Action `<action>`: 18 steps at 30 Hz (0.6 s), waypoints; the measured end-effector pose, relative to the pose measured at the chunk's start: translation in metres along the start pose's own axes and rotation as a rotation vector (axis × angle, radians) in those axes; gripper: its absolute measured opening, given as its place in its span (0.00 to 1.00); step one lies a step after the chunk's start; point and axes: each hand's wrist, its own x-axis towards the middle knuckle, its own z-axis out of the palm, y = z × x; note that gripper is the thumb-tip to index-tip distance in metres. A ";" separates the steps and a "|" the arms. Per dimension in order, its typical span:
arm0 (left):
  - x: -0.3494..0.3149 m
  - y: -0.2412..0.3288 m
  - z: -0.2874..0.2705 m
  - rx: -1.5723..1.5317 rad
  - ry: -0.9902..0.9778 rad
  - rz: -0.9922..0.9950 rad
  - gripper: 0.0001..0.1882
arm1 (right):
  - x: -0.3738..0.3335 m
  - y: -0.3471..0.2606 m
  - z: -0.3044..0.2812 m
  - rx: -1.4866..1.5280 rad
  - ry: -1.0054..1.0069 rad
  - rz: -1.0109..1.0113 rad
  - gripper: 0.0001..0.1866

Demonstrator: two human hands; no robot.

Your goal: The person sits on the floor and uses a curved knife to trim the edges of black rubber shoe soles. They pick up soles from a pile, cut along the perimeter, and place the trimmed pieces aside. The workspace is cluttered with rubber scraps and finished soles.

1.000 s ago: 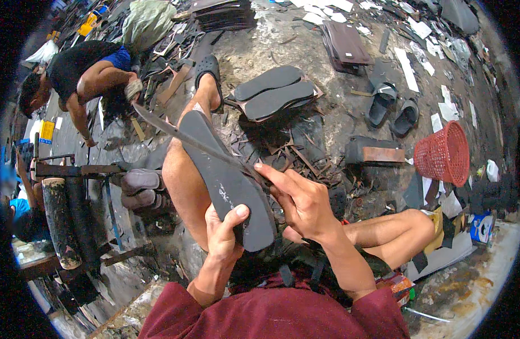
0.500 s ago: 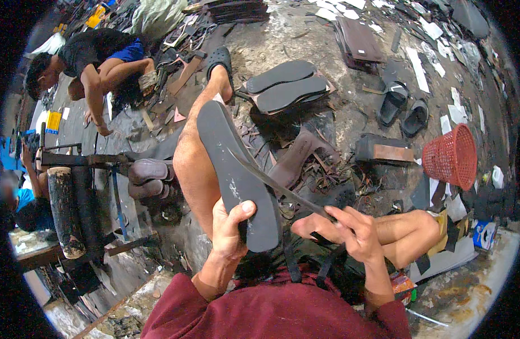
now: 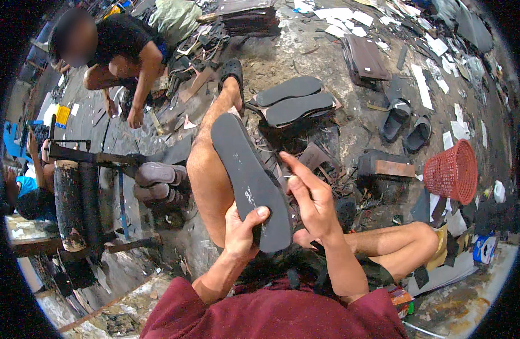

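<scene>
My left hand (image 3: 241, 229) grips a grey shoe sole (image 3: 246, 175) near its heel end, thumb pressed on the flat face, fingers underneath. The sole is tilted up in front of my left leg, with pale scuff marks on it. Close to the sole's right edge is my right hand (image 3: 313, 206). Its index finger points forward and the other fingers are curled in. A small pale glint shows by its thumb; what it holds is mostly hidden. Beyond, two more grey soles (image 3: 296, 101) lie side by side on a stack.
A person (image 3: 127, 62) crouches at far left, hands near the floor; another sits at the left edge. A metal stand with a dark cylinder (image 3: 71, 203) is at left. Brown sheets (image 3: 366, 59), black slippers (image 3: 396, 121) and a red basket (image 3: 453, 169) lie right. Scraps litter the floor.
My right hand has moved forward and left, up beside the sole. The long dark blade-like strip it held is no longer plainly visible. The crouching person has raised their head and shifted right.
</scene>
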 end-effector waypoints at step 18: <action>-0.004 0.005 -0.011 0.210 -0.137 -0.024 0.22 | 0.038 0.003 0.011 -0.280 0.030 -0.154 0.18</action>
